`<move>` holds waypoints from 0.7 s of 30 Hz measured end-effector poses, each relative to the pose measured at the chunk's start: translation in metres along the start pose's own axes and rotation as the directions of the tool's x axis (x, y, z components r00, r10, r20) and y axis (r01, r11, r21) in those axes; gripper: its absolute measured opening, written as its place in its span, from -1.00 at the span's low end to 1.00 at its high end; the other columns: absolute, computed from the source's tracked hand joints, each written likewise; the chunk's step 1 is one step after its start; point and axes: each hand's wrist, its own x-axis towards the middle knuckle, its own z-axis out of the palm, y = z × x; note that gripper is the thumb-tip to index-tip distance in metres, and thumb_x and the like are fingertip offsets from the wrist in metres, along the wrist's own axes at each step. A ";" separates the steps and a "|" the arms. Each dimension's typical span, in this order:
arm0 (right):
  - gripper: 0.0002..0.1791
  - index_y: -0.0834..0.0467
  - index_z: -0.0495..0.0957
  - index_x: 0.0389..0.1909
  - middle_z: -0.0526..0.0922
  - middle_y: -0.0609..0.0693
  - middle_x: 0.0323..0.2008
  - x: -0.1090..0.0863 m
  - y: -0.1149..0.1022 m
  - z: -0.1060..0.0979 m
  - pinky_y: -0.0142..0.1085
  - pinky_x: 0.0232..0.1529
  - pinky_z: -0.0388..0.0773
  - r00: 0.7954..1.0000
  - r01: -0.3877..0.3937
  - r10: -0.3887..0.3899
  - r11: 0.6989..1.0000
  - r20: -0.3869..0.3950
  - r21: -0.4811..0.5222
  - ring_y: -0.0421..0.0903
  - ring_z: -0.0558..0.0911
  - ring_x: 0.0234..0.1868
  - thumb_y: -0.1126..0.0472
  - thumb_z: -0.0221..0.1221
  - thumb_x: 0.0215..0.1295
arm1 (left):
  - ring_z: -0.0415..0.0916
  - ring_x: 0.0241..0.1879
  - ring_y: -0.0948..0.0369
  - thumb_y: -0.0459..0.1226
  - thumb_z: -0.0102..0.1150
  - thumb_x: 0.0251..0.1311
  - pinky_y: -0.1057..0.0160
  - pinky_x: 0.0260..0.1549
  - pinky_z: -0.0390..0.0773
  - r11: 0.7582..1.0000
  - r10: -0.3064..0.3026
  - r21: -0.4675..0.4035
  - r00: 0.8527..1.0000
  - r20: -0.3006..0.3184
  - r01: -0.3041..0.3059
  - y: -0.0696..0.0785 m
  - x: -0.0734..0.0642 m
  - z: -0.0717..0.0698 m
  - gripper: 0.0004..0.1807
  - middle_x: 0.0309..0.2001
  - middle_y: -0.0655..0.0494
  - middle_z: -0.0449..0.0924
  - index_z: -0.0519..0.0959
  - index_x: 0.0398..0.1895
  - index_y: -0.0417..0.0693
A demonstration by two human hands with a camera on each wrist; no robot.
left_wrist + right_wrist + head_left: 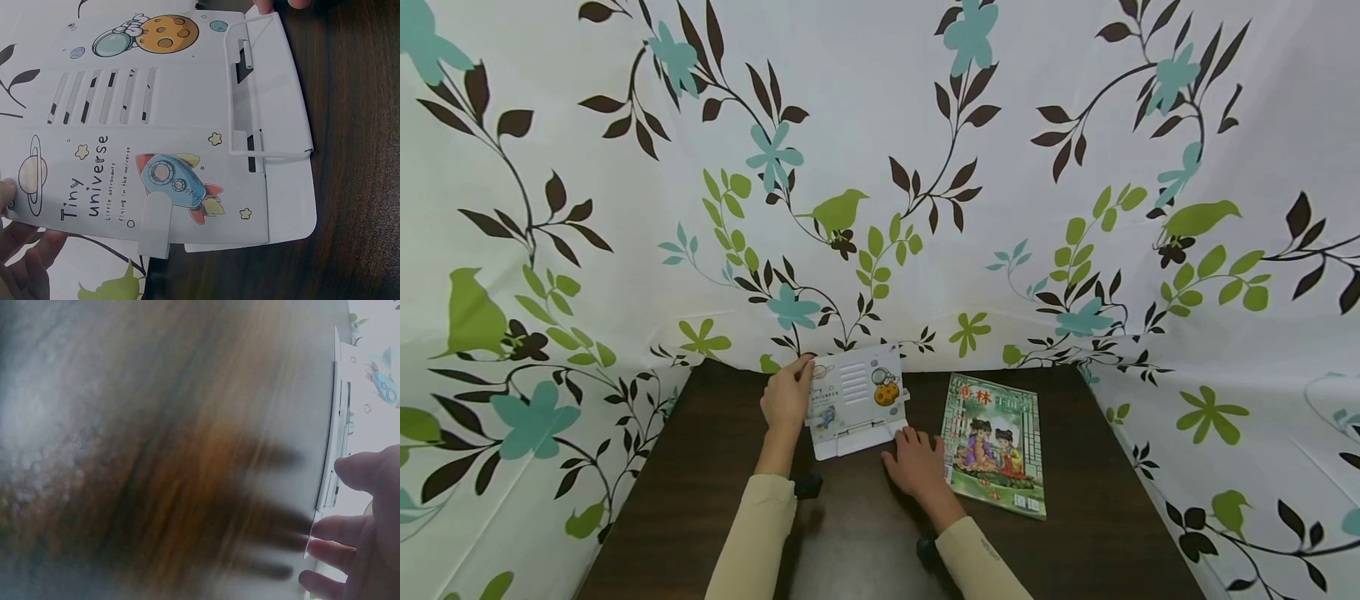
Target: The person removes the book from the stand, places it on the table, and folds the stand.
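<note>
A white book stand (853, 408) with space drawings and the words "Tiny universe" stands tilted up on the dark table. My left hand (787, 400) pinches its upper left corner, thumb on the printed face and fingers behind, as the left wrist view shows. At the stand's front right corner is my right hand (916, 467), its fingers extended and touching the edge of the base (281, 94). A white wire page holder (269, 154) lies across the lower ledge. Slots run through the middle of the printed panel (187, 94).
To the right of the stand, a magazine (992, 450) with two illustrated figures on its cover lies on the dark wooden table (865, 533). A white cloth (865, 167) printed with leaves, flowers and birds hangs behind the table and along both sides.
</note>
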 end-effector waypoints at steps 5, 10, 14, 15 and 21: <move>-0.40 0.06 0.53 0.46 0.52 0.04 0.48 0.002 -0.002 0.001 0.41 0.53 0.16 1.000 -0.021 0.021 1.000 0.007 0.008 0.17 0.46 0.50 -0.17 0.19 0.57 | 0.29 -0.70 0.08 0.11 0.16 0.57 0.13 -0.66 0.24 0.999 -0.035 -0.008 0.999 0.020 0.035 -0.001 -0.002 -0.002 -0.60 -0.25 -0.01 0.82 0.69 0.35 0.38; -0.44 0.08 0.53 0.46 0.51 0.04 0.50 0.004 -0.001 -0.001 0.42 0.54 0.11 0.999 -0.032 0.031 0.999 0.017 0.030 0.17 0.44 0.51 -0.06 0.20 0.56 | 0.21 -0.71 0.11 0.10 0.16 0.57 0.13 -0.66 0.21 0.999 -0.034 -0.016 0.999 0.002 0.034 -0.002 -0.008 -0.001 -0.59 -0.38 -0.04 0.76 0.70 0.35 0.32; -0.44 0.09 0.52 0.47 0.50 0.05 0.51 0.008 0.000 0.000 0.43 0.55 0.10 0.999 -0.030 0.030 0.999 0.019 0.037 0.19 0.44 0.52 -0.03 0.20 0.55 | 0.26 -0.70 0.10 0.09 0.17 0.57 0.15 -0.67 0.23 1.000 -0.025 -0.006 1.000 0.011 0.025 -0.003 -0.011 -0.006 -0.60 -0.18 -0.04 0.84 0.72 0.33 0.30; -0.43 0.08 0.52 0.47 0.50 0.05 0.52 0.009 0.000 0.000 0.43 0.55 0.09 0.999 -0.031 0.030 0.999 0.019 0.038 0.18 0.44 0.52 -0.03 0.20 0.55 | 0.27 -0.69 0.10 0.09 0.18 0.56 0.15 -0.68 0.22 1.000 -0.019 -0.005 1.000 0.014 0.019 -0.004 -0.010 -0.007 -0.60 -0.13 -0.03 0.85 0.72 0.32 0.30; -0.44 0.08 0.55 0.44 0.53 0.05 0.49 0.013 0.000 0.000 0.46 0.51 0.12 1.000 -0.026 0.026 0.998 -0.004 0.061 0.19 0.49 0.48 0.00 0.23 0.50 | 0.40 -0.63 0.04 0.11 0.18 0.55 0.13 -0.64 0.28 1.000 0.006 0.010 0.999 0.046 -0.006 -0.005 -0.009 -0.015 -0.60 -0.07 -0.03 0.86 0.72 0.32 0.32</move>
